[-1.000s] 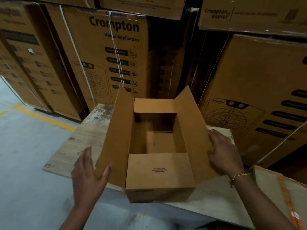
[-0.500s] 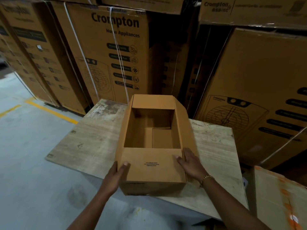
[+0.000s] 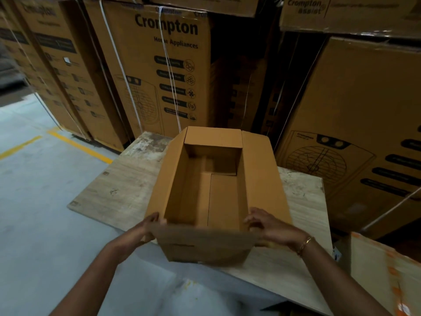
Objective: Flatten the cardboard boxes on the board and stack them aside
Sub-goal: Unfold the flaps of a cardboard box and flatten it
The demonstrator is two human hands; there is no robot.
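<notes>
Open cardboard box stood on the wooden board, top flaps spread, near end at the board's front edge; near end was blurred, so couldn't tell if it was lifted; left hand gripped the near-left corner, fingers curled round the flap edge; right hand gripped the near-right corner, fingers curled over the rim; Crompton cartons stood stacked just behind the board.
</notes>
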